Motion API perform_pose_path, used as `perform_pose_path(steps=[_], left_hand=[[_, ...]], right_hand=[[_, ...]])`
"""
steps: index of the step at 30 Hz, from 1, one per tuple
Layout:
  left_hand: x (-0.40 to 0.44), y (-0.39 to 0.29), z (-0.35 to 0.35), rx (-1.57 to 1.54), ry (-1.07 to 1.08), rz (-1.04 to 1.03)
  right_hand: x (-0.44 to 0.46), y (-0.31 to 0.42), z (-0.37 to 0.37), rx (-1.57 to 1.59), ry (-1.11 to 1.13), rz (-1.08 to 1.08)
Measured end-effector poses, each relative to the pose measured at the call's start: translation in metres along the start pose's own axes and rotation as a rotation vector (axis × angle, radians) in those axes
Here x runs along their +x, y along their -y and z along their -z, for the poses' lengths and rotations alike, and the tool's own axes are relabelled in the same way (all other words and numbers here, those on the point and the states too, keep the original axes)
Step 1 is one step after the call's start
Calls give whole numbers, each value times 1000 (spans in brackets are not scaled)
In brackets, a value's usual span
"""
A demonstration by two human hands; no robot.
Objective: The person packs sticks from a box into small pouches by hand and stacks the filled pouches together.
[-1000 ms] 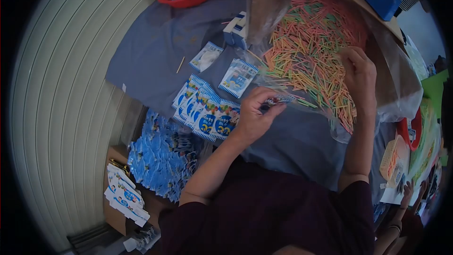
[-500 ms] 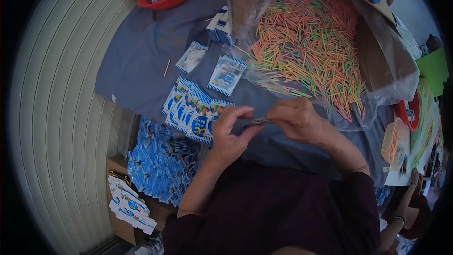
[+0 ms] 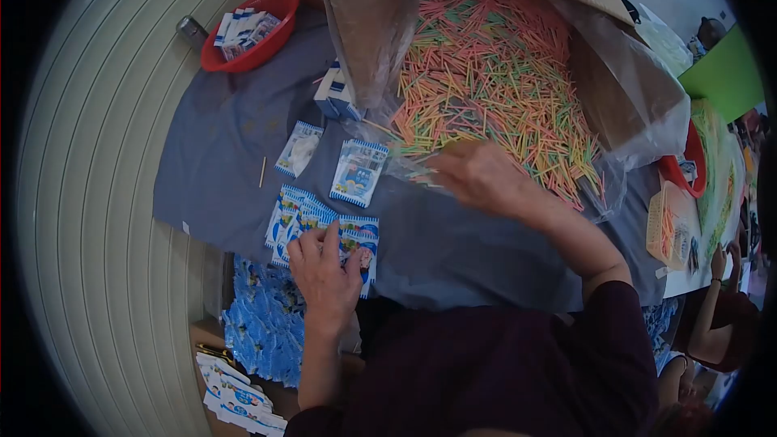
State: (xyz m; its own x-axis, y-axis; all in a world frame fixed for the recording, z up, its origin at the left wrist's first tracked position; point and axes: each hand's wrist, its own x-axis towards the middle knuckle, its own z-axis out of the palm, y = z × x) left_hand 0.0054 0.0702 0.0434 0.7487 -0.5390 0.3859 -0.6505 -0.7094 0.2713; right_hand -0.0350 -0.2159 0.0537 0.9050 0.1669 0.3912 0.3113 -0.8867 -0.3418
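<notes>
My left hand [image 3: 324, 275] rests with fingers spread on a fanned row of blue and white packets [image 3: 358, 235] on the grey cloth [image 3: 453, 251]. My right hand [image 3: 477, 174] is over the near edge of a large pile of coloured sticks [image 3: 494, 73] in a plastic-lined box; its fingertips are blurred, so whether they hold anything is unclear. Between the hands and further back lie another blue and white packet [image 3: 358, 172] and a packet with a white patch [image 3: 299, 149]. A single stick [image 3: 262, 171] lies to their left.
At the back left are a red bowl [image 3: 283, 32] of small packs and a metal cylinder [image 3: 191, 30]. A white and blue carton [image 3: 333, 95] touches the lined box. Many blue packets [image 3: 263, 328] sit below the cloth. A basket [image 3: 668, 226] and another person's arms [image 3: 712, 299] are at right.
My left hand has moved down and left onto the row of packets. My right hand has parted from it and moved up to the sticks. The camera view has shifted.
</notes>
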Motion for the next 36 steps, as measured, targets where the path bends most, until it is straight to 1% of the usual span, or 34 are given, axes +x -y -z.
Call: perform_pose_path(steps=[2,4,5,6,7,8,10,12,14,16,17,18,19,20,21,22,23,25,26,27,28,29,30,31,32,33,34,35,36], left_hand=[[27,2,-5,-50,-10,-41],[59,1,-17,-96,-15,-68],[76,-1,-29,-69,122,-71],[87,-3,-40,-42,255,-75],[91,-4,-50,-40,250,-77],[93,-4,-61,-10,254,-104],[96,-4,-70,28,269,-134],[90,-3,-73,135,315,-209],[87,-3,-76,135,306,-200],[87,-3,-77,126,288,-205],[87,-1,-76,50,259,-176],[88,0,-73,-26,227,-142],[90,1,-70,-30,223,-141],[91,3,-65,-134,231,-88],[93,4,-61,-237,238,-34],[93,7,-61,-238,232,-26],[94,9,-62,-290,192,-32],[97,12,-61,-346,147,-34],[99,13,-60,-326,220,-15],[100,13,-60,-307,294,1],[100,14,-61,-312,291,0],[100,15,-64,-313,234,-28],[100,15,-66,-313,179,-57],[101,14,-66,-317,181,-62],[101,14,-66,-241,85,-141],[101,13,-67,-166,-12,-219],[99,13,-69,-173,-11,-226],[95,14,-73,-131,78,-223],[94,11,-72,-85,165,-218]], right_hand=[[13,-46,11,-201,-50,-71],[36,-83,11,-260,128,-274],[48,-98,6,-258,129,-272],[65,-110,-3,-262,191,-355],[82,-111,-6,-265,250,-438],[95,-111,-8,-263,246,-437],[122,-98,-8,-276,433,-600],[134,-103,-18,-233,457,-632],[144,-105,-28,-200,480,-661],[147,-107,-36,-308,536,-647],[144,-109,-37,-312,533,-654],[142,-110,-38,-380,593,-611],[141,-111,-40,-448,655,-562],[137,-114,-41,-451,657,-557],[130,-119,-39,-376,582,-556],[124,-122,-35,-301,507,-553],[120,-124,-32,-305,511,-545],[111,-127,-20,-144,255,-634],[107,-130,-13,-149,258,-630],[102,-133,-6,-55,172,-633],[98,-137,0,37,85,-634],[94,-142,3,32,84,-635],[89,-146,5,38,-55,-596],[85,-150,4,44,-194,-558],[80,-153,2,39,-198,-565],[76,-152,1,62,-287,-493],[71,-152,0,83,-376,-418],[66,-152,1,76,-379,-423],[62,-153,1,124,-344,-511]])
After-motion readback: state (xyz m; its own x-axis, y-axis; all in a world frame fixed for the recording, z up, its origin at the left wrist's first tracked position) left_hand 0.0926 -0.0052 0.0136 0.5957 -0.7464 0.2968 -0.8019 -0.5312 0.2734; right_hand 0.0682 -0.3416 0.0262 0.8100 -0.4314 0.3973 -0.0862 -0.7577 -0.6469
